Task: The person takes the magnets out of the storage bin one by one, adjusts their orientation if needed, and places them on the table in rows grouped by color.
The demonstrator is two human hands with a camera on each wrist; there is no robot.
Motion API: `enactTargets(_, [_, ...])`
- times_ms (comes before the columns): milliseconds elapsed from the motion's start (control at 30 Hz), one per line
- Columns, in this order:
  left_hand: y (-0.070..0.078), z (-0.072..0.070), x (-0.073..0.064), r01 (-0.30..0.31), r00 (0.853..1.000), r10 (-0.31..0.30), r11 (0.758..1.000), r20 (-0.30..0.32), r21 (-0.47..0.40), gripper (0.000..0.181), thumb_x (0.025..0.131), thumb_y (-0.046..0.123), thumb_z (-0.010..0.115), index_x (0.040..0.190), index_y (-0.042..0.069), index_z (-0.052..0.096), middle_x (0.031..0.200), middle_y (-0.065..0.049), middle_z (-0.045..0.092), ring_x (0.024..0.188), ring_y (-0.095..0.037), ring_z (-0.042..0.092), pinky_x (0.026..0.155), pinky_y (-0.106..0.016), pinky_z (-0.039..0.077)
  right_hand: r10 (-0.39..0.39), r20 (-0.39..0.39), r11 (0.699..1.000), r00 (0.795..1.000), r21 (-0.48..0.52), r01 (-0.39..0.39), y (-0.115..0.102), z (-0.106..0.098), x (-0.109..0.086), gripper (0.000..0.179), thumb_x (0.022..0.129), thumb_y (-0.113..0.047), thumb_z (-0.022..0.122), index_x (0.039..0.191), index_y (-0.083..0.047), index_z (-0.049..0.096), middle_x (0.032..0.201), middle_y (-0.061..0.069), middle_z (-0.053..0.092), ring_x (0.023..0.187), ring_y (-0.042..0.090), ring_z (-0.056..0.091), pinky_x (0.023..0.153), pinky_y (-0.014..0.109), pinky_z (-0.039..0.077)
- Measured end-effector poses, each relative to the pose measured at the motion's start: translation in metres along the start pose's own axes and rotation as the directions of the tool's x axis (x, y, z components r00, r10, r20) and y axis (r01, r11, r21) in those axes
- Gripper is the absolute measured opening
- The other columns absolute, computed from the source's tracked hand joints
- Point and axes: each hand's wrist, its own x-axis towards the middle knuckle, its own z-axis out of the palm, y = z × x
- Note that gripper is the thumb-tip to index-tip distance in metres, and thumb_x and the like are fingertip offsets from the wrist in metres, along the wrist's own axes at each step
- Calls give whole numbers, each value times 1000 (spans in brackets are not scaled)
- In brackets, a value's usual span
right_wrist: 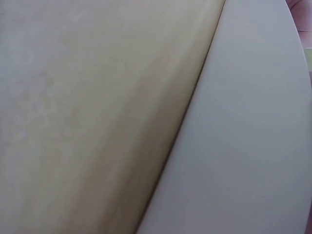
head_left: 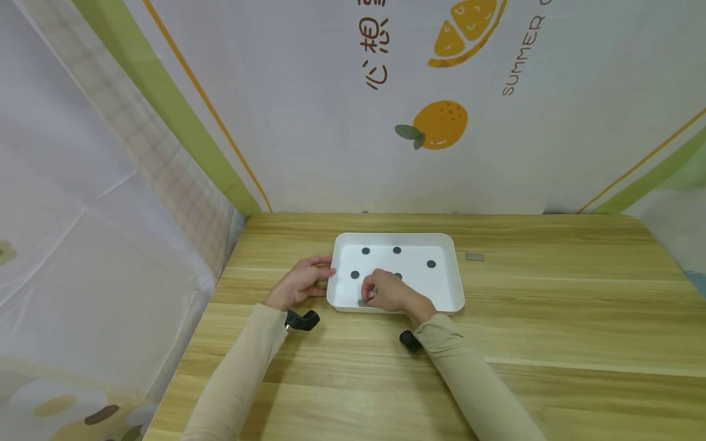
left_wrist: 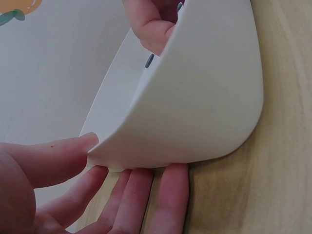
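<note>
A shallow white tray lies on the wooden table, with several small dark round discs spread over its floor. At its left side my left hand holds the tray wall. In the left wrist view the thumb is at the rim and the fingers lie along the outer side. My right hand reaches over the tray's near edge and pinches a small flat grey rectangular piece just inside the front wall. The right hand partly covers one disc. Mostly tray wall fills the right wrist view.
Another flat grey rectangular piece lies on the table right of the tray. Behind the table hangs a white printed curtain. Black wrist devices stick out below both hands.
</note>
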Motion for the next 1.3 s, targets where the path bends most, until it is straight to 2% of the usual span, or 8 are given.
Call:
enactTargets(133, [-1, -1, 0, 0, 1000, 0, 1000, -1, -3, 52, 97, 8, 55, 146, 3, 36, 140, -19, 46, 104, -24, 59, 78, -38, 55, -12, -1, 1000, 1000, 14, 12, 0, 0, -1, 12, 74, -3, 74, 70, -11, 67, 79, 0, 57, 79, 12, 46, 74, 25, 39])
enactTargets(400, [-1, 0, -2, -8, 1000, 8, 1000, 2, 0, 52, 97, 8, 54, 145, 3, 37, 140, -19, 45, 105, -25, 58, 81, -39, 55, -38, 3, 999, 999, 21, 38, 0, 0, -1, 9, 74, -1, 72, 71, -10, 73, 78, -1, 67, 81, 10, 50, 78, 23, 42])
enactTargets(667, [-2, -1, 0, 0, 1000, 0, 1000, -1, 1, 51, 97, 8, 54, 145, 4, 38, 138, -19, 47, 103, -25, 59, 81, -38, 55, -64, -2, 998, 998, 19, 64, 0, 0, -2, 9, 74, -1, 71, 72, -9, 74, 78, 1, 68, 81, 9, 50, 77, 22, 42])
enactTargets(967, [-3, 0, 1, -2, 1000, 2, 1000, -3, 9, 51, 97, 8, 54, 145, 5, 38, 139, -19, 48, 101, -24, 60, 79, -37, 55, -5, -6, 999, 1000, 34, 5, 0, -1, -5, 6, 78, -6, 72, 74, -10, 73, 87, 1, 60, 84, 11, 48, 79, 25, 40])
enactTargets(1300, [-5, -1, 3, -29, 999, 29, 1000, 12, -3, 52, 97, 7, 53, 146, 3, 36, 140, -22, 49, 102, -21, 63, 81, -41, 56, 25, -16, 995, 1000, 95, -24, 3, 0, -6, 4, 81, -9, 74, 78, -9, 71, 84, 1, 59, 77, 11, 48, 71, 23, 41])
